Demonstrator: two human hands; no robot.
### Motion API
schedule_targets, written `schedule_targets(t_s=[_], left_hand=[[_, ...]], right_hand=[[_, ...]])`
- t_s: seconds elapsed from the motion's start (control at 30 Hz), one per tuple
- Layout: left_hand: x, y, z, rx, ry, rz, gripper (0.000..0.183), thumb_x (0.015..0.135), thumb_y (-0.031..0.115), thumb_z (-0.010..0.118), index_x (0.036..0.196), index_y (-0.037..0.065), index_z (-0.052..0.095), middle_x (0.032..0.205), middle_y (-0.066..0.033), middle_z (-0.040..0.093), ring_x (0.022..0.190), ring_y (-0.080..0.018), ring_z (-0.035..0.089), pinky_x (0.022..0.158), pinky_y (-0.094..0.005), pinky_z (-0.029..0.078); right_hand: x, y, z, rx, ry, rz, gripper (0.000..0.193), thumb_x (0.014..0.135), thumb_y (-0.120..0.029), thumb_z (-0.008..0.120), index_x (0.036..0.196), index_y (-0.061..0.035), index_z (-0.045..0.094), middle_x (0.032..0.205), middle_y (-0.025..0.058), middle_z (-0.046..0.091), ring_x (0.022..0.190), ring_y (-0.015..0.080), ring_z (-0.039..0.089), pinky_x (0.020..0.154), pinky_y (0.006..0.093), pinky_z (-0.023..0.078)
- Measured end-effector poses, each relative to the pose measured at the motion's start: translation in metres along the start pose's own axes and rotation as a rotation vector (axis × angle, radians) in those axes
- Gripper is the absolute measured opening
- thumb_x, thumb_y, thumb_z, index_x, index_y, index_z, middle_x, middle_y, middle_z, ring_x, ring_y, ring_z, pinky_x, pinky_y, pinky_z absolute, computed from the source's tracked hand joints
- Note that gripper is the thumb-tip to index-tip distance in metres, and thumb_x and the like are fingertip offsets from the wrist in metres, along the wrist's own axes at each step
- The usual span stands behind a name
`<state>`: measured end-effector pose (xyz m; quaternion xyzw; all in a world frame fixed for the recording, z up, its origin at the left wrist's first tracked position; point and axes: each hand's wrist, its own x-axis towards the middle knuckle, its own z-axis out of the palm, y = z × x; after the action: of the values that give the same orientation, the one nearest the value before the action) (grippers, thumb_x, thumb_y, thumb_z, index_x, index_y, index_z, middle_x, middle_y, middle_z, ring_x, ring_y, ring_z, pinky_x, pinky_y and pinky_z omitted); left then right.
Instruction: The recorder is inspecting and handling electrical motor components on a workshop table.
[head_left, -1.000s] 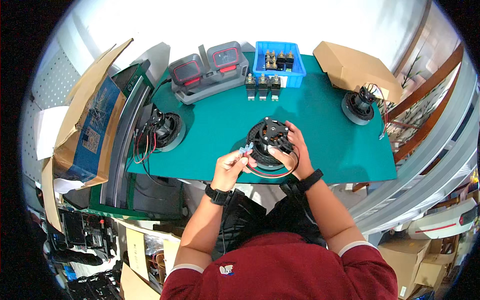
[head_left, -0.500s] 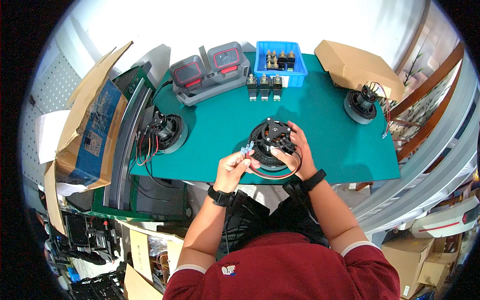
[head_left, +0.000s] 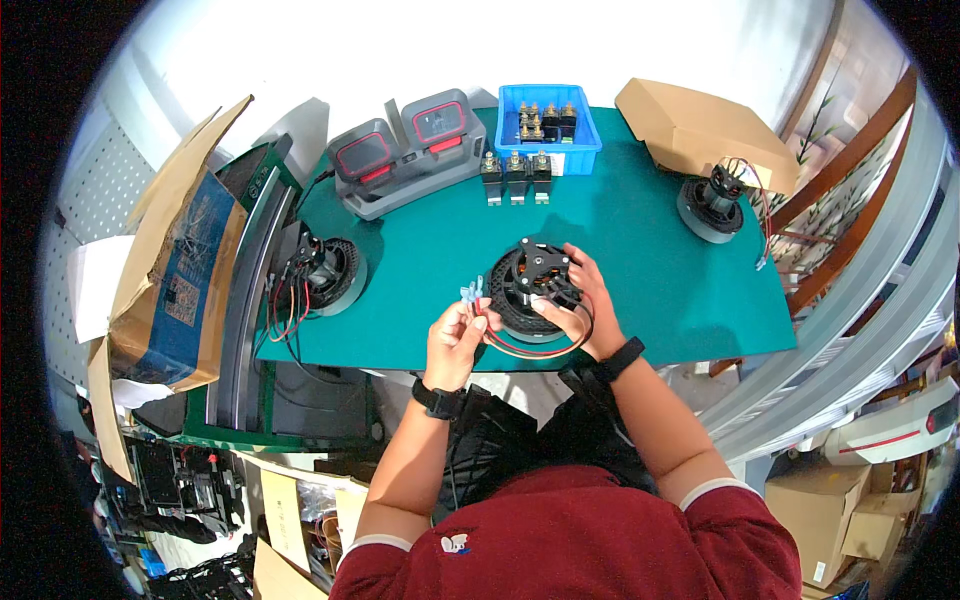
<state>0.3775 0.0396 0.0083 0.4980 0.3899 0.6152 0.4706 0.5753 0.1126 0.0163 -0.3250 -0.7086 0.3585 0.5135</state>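
A round black motor unit (head_left: 508, 293) with a bracket on top stands at the front middle of the green table. My right hand (head_left: 597, 318) grips its right side, thumb across the front and fingers behind. Red and black wires (head_left: 545, 353) loop from its right side round the front to my left hand (head_left: 456, 343). That hand pinches them close to their ends, between thumb and fingers. Light blue terminals (head_left: 473, 291) stick up above the fingertips, left of the motor unit.
Similar motor units rest at the table's left (head_left: 340, 280) and right (head_left: 712, 208). Behind are a grey twin-bay charger (head_left: 400, 190), several small black components with metal studs (head_left: 516, 180), a blue bin (head_left: 560, 160) holding more, and a cardboard box (head_left: 690, 125). Another box (head_left: 150, 300) stands left.
My left hand has drawn the wire ends slightly left, away from the motor unit. My right hand keeps its grip. The whole view has shifted a little.
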Motion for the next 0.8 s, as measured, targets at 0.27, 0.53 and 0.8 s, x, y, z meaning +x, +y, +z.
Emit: schedule_targets(t_s=[0.27, 0.53, 0.8], left_hand=[[-0.002, 0.007, 0.015, 0.589, 0.152, 0.274, 0.02, 0.085, 0.003, 0.055, 0.105, 0.002, 0.059, 0.109, -0.0092, 0.049, 0.092, -0.014, 0.053, 0.078, -0.0255, 0.043], [0.001, -0.004, 0.009, 0.487, 0.138, 0.035, 0.021, 0.087, 0.006, 0.056, 0.107, 0.002, 0.054, 0.109, -0.0035, 0.055, 0.093, -0.0096, 0.052, 0.082, -0.0247, 0.042], [0.0, 0.001, 0.017, 0.485, 0.193, 0.128, 0.015, 0.086, 0.009, 0.059, 0.099, 0.003, 0.055, 0.074, 0.0018, 0.053, 0.064, -0.0045, 0.047, 0.057, -0.022, 0.04]], right_hand=[[-0.001, 0.01, 0.002, 0.033, 0.051, 0.012, 0.059, 0.064, -0.015, 0.079, 0.114, 0.0018, 0.053, 0.131, 0.0185, 0.039, 0.118, 0.0307, 0.042, 0.098, 0.0357, 0.037], [0.0, 0.003, 0.0, -0.073, 0.004, -0.007, 0.048, 0.068, -0.013, 0.076, 0.111, 0.0003, 0.058, 0.133, 0.0154, 0.037, 0.121, 0.0245, 0.04, 0.1, 0.0342, 0.034], [-0.004, 0.002, -0.022, 0.011, -0.132, -0.052, 0.065, 0.077, -0.004, 0.066, 0.134, -0.003, 0.033, 0.137, 0.0143, 0.035, 0.127, 0.0267, 0.034, 0.104, 0.035, 0.028]])
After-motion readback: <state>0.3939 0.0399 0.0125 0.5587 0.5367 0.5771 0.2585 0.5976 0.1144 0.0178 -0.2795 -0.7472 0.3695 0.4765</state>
